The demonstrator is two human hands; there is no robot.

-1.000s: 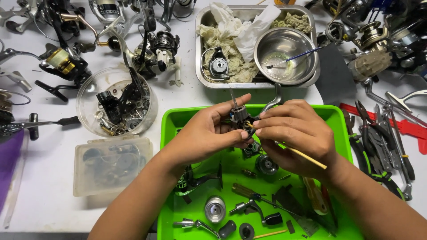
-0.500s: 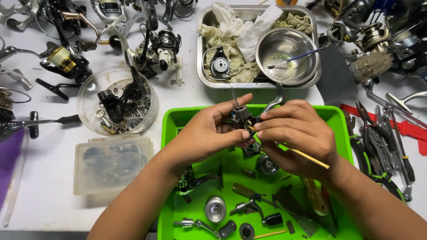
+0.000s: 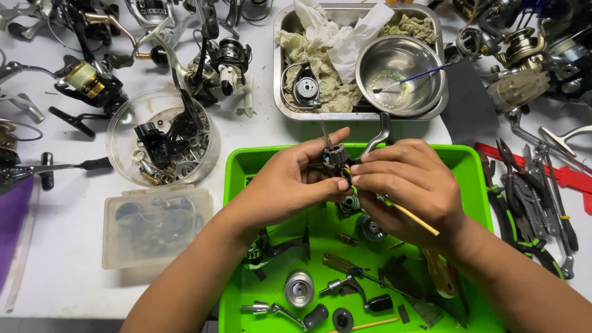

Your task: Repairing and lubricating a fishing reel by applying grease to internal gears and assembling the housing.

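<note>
My left hand and my right hand meet over the back half of a bright green tray. Between their fingertips sits a small dark fishing reel part with a grey metal arm curving up from it. The left thumb and fingers pinch the part. My right hand also grips a thin wooden stick that pokes out toward the lower right. Loose reel pieces lie in the tray below the hands: a silver spool, a handle and a screwdriver.
A steel pan behind the tray holds rags, a reel piece and a steel bowl with a brush. A clear round tub of parts and a flat plastic box stand at left. Pliers lie at right; several reels crowd the back.
Both hands stay in place over the tray, holding the same part; only slight finger shifts show.
</note>
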